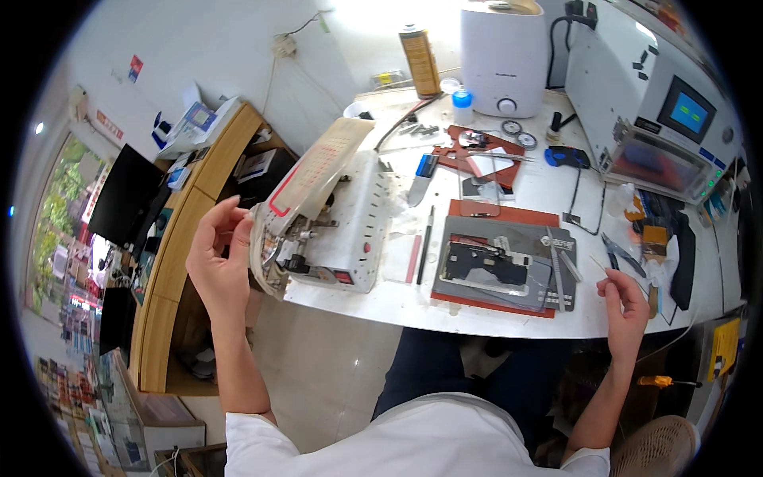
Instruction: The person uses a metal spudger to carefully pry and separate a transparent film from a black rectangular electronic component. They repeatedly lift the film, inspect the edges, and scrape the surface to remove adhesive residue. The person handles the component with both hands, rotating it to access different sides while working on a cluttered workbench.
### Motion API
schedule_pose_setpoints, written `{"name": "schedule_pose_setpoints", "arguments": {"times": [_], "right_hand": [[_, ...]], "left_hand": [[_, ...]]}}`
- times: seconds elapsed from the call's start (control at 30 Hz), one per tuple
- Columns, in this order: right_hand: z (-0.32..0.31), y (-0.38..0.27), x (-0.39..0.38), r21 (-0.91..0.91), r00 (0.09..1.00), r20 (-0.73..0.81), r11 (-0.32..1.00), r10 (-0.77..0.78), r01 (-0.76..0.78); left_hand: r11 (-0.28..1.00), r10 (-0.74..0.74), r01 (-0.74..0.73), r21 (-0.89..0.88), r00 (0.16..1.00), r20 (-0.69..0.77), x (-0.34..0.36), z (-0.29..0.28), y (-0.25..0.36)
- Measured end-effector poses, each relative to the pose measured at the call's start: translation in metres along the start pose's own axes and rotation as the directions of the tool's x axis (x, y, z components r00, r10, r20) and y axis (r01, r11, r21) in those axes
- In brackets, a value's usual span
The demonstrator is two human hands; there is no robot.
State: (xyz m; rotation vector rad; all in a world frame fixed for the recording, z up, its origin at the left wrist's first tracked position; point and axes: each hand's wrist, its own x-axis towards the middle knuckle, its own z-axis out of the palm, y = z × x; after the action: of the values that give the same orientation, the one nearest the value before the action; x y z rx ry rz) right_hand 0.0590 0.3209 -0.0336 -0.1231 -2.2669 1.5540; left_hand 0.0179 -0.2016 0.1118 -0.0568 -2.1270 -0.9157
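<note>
My left hand (221, 250) is at the left end of a white metal machine (362, 226), its thumb and fingers closed beside a bundle of pale cables (258, 254). What lies between those fingertips is too small to make out. Over the right front of the table, my right hand (624, 310) pinches a thin pale strand (598, 262). An opened phone screen assembly (486, 266), black with a light frame, lies on a grey mat (453, 296) between my hands. Silver tweezers (555, 266) rest on the mat's right side. Pliers with dark handles (624, 254) lie near my right hand.
A white humidifier (501, 63), a tall spray can (419, 60) and a blue-capped bottle (462, 103) stand at the back. A large machine with a screen (675, 111) fills the back right. A utility knife (423, 179) and a dark pen-like tool (426, 246) lie mid-table.
</note>
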Motion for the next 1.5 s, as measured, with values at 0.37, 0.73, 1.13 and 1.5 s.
{"name": "schedule_pose_setpoints", "arguments": {"times": [0.37, 0.73, 1.13, 1.5], "right_hand": [[0.008, -0.009, -0.003, 0.008, 0.998, 0.056, 0.999, -0.031, 0.031], [0.015, -0.031, -0.003, -0.135, 0.998, 0.002, 0.989, -0.063, 0.063], [0.075, -0.042, 0.029, -0.570, 0.932, 0.268, 0.740, -0.244, 0.357], [0.076, -0.041, 0.037, -0.650, 0.912, 0.306, 0.639, -0.275, 0.411]], "left_hand": [[0.715, 0.508, -0.580, 0.391, 0.814, 0.282, -0.086, 0.045, -0.011], [0.660, 0.330, -0.533, 0.530, 0.839, 0.432, -0.092, 0.052, -0.014], [0.780, 0.510, -0.623, 0.067, 0.693, 0.509, -0.098, 0.093, 0.032], [0.736, 0.605, -0.533, -0.417, 0.244, 0.758, -0.079, 0.199, 0.056]]}}
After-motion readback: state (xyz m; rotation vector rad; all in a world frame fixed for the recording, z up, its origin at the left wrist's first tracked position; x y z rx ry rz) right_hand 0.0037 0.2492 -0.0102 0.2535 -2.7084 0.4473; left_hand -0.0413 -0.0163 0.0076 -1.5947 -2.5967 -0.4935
